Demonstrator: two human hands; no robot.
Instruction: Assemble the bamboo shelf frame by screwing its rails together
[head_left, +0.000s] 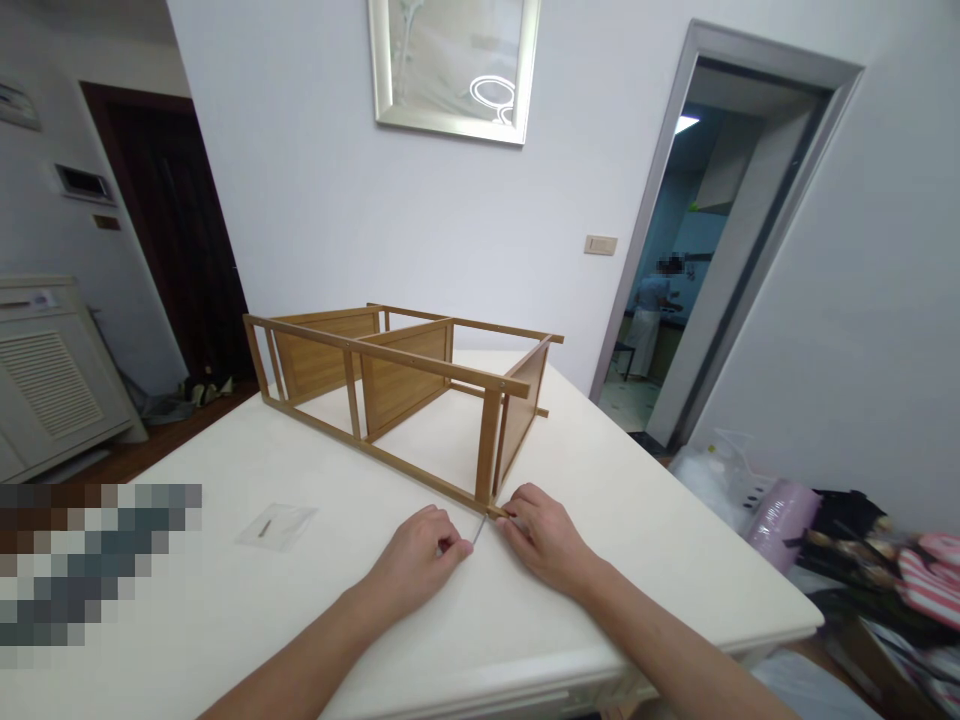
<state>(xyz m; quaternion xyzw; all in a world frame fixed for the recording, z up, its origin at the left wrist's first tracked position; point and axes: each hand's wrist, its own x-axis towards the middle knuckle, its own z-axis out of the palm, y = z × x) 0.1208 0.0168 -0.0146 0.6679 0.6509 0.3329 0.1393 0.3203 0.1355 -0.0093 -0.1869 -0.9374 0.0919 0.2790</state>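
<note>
A wooden shelf rack (409, 462) lies on its side on the white table (360, 620), its slatted frame and several panels standing on edge. Pinched in my left hand (424, 560) is a thin metal rod that looks like a hex key (479, 530). Its far tip meets the near lower corner of the rack, where a leg end sticks out. My right hand (544, 535) closes around that leg end, with the fingertips on the wood. Any screw at this joint is too small to make out.
A clear plastic bag (277, 526) with a small piece of hardware lies left of my left hand. The table's right edge (705, 515) runs beside floor clutter with a pink roll (784, 525). A person (649, 305) stands beyond the doorway.
</note>
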